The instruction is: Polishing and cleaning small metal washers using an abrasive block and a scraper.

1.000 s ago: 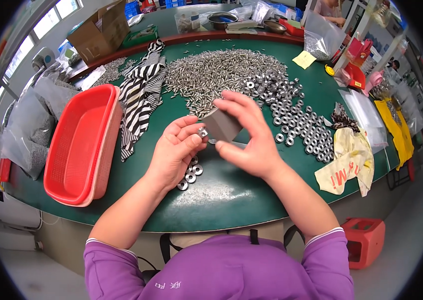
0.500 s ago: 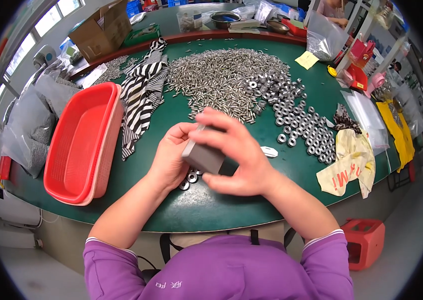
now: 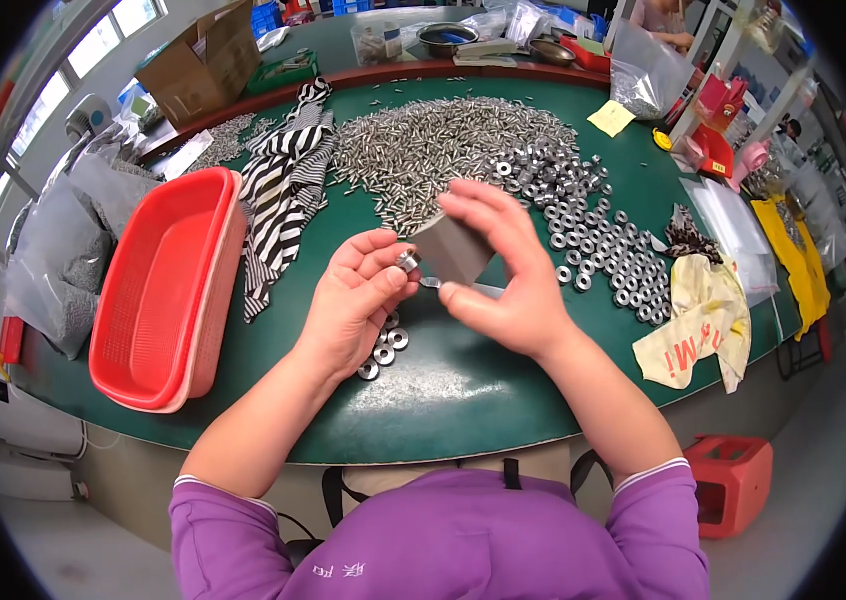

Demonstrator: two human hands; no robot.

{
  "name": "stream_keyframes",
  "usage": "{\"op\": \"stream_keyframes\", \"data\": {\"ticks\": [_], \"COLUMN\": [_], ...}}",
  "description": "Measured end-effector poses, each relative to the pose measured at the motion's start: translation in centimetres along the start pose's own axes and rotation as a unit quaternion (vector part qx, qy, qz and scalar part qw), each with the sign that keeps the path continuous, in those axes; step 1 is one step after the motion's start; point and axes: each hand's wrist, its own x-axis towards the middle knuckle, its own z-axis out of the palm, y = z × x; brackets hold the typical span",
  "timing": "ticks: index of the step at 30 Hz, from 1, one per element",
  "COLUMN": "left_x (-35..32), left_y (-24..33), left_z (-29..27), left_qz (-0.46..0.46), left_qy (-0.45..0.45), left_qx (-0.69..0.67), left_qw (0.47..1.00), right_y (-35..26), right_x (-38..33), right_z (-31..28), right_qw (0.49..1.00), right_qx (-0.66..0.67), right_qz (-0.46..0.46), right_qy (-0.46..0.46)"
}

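My left hand [image 3: 341, 318] is closed in a pinch around a small shiny metal ring [image 3: 408, 261], held above the table. Opposite it, my right hand [image 3: 521, 285] grips a grey rectangular block [image 3: 455, 249] between thumb and fingers. The block is tilted and stands just right of the metal ring, with a small gap. Below my left hand lie several loose metal rings [image 3: 397, 339], partly covered by that hand. A flat pale object on the table shows only in part behind my right thumb.
A large pile of small metal pins [image 3: 433, 150] covers the far middle of the green table [image 3: 463, 410]. More metal rings [image 3: 603, 250] lie to the right, beside a printed cloth [image 3: 698, 330]. Red baskets [image 3: 153, 300] and a striped cloth [image 3: 283, 190] stand at left.
The block in my right hand has moved up and right, away from my left fingers. The ring pinched in my left hand now shows; earlier it could not be seen.
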Motion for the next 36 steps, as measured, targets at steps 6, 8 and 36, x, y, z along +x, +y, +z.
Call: {"op": "stream_keyframes", "data": {"ticks": [6,8,36], "left_x": [0.6,0.1,0.4], "left_y": [-0.3,0.0,-0.2], "left_z": [-0.2,-0.6,-0.8], "left_qz": [0.0,0.001,-0.021], "left_qy": [-0.002,-0.004,0.024], "left_qx": [-0.011,0.017,0.035], "left_qw": [1.0,1.0,0.999], "right_y": [-1.5,-0.2,-0.4], "right_x": [-0.1,0.1,0.1], "right_z": [1.3,0.5,1.2], "right_qw": [0.991,0.999,0.999], "right_qx": [0.062,0.014,-0.002], "right_qz": [-0.091,0.017,-0.043], "right_qy": [-0.082,-0.033,-0.028]}}
